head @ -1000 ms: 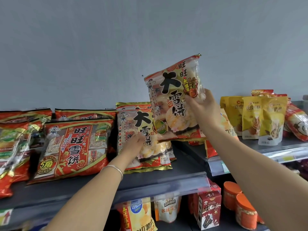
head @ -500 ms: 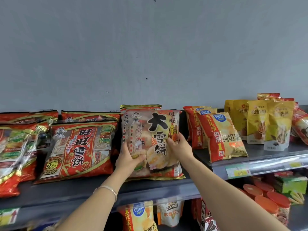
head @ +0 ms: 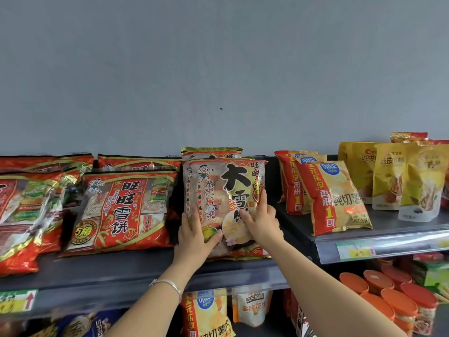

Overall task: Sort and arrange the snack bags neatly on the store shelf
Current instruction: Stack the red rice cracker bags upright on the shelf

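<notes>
A clear-and-gold rice cracker bag (head: 218, 188) with big black characters leans upright at the middle of the dark shelf (head: 116, 271). It stands in front of another bag of the same kind (head: 211, 152), of which only the top edge shows. My left hand (head: 194, 237) lies flat on the front bag's lower left, thumb spread to the right. On its lower right my right hand (head: 261, 222) presses with spread, straight fingers. Neither hand curls round the bag.
Red rice cracker bags (head: 126, 207) lie to the left, more of them at the far left (head: 21, 215). On the right shelf section (head: 388, 242) stand red-yellow chip bags (head: 332, 198) and yellow pouches (head: 388, 176). Orange-lidded cups (head: 388, 297) sit on the shelf below.
My right hand brought the raised rice cracker bag down and left onto the stack in the middle. Both hands now press on its front; it stands more upright than half a second ago.
</notes>
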The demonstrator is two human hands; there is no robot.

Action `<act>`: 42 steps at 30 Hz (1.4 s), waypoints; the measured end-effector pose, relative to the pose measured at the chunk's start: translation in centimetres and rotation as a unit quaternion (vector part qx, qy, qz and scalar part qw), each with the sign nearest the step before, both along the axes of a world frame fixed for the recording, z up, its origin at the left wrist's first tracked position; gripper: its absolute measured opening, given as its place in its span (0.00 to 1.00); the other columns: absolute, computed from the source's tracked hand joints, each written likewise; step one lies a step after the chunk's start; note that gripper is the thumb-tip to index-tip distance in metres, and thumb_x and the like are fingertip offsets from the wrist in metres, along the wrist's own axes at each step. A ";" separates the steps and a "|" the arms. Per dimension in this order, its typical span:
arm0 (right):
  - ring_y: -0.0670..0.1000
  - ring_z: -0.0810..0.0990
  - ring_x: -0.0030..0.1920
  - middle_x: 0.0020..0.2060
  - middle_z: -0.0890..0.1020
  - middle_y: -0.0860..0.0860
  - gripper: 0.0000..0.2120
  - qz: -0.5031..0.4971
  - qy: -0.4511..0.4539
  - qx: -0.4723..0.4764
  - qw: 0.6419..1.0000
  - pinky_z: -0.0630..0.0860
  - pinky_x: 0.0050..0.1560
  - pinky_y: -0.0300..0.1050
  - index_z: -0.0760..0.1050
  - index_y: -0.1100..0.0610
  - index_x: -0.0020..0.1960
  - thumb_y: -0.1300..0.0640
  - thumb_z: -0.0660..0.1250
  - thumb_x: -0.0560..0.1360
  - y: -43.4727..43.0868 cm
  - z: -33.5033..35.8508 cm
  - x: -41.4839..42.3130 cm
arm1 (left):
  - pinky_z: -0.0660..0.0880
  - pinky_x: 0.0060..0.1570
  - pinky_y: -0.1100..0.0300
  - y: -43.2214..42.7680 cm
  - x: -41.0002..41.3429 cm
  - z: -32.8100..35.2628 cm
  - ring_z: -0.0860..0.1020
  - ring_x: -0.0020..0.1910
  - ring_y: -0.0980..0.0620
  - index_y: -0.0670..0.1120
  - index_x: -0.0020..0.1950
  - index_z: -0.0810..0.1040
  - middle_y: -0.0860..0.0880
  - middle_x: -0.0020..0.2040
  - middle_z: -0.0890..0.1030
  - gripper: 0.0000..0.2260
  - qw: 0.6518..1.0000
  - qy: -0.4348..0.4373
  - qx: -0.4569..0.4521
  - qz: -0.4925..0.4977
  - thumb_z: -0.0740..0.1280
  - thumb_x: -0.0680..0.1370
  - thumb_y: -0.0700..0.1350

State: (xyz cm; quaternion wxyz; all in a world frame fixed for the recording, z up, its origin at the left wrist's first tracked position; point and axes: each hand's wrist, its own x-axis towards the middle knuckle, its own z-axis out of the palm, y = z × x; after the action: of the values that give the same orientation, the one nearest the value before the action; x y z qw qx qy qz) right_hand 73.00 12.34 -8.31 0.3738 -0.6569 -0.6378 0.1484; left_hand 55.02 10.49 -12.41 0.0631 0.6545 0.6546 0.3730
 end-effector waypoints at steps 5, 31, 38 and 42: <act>0.62 0.64 0.71 0.75 0.56 0.56 0.43 0.019 0.028 0.046 0.998 0.68 0.66 0.60 0.39 0.49 0.78 0.37 0.62 0.75 -0.5 0.5 0.0 | 0.64 0.68 0.45 -0.8 -0.5 0.3 0.58 0.73 0.42 0.59 0.76 0.38 0.46 0.76 0.50 0.42 0.994 -0.092 0.033 -0.041 0.65 0.74 0.61; 0.56 0.69 0.66 0.66 0.73 0.54 0.16 -0.012 -0.030 0.206 0.978 0.70 0.63 0.56 0.72 0.51 0.66 0.49 0.56 0.81 6.1 12.6 1.0 | 0.66 0.64 0.53 5.4 -0.7 15.0 0.67 0.69 0.51 0.49 0.69 0.69 0.51 0.69 0.70 0.19 0.983 0.039 0.179 -0.034 0.58 0.80 0.54; 0.55 0.76 0.59 0.60 0.79 0.50 0.15 0.075 -0.208 0.127 0.967 0.74 0.60 0.53 0.75 0.52 0.64 0.56 0.56 0.80 10.8 16.1 -1.5 | 0.73 0.58 0.49 11.4 -2.5 18.5 0.76 0.56 0.52 0.53 0.59 0.77 0.54 0.59 0.79 0.12 0.986 0.125 0.065 -0.085 0.60 0.80 0.54; 0.54 0.77 0.57 0.59 0.80 0.52 0.15 0.084 -0.275 0.090 0.953 0.74 0.61 0.54 0.76 0.54 0.63 0.58 0.58 0.80 14.0 17.2 -2.5 | 0.72 0.59 0.50 14.8 -4.6 20.1 0.75 0.57 0.52 0.56 0.56 0.77 0.55 0.58 0.78 0.09 0.980 0.172 0.051 -0.081 0.61 0.79 0.52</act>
State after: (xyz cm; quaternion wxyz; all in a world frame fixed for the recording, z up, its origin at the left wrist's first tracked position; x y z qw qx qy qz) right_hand 70.53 26.38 8.90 0.2279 -0.5796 -0.7796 -0.0653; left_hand 50.42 25.24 7.72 -0.0539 0.7620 0.5808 0.2812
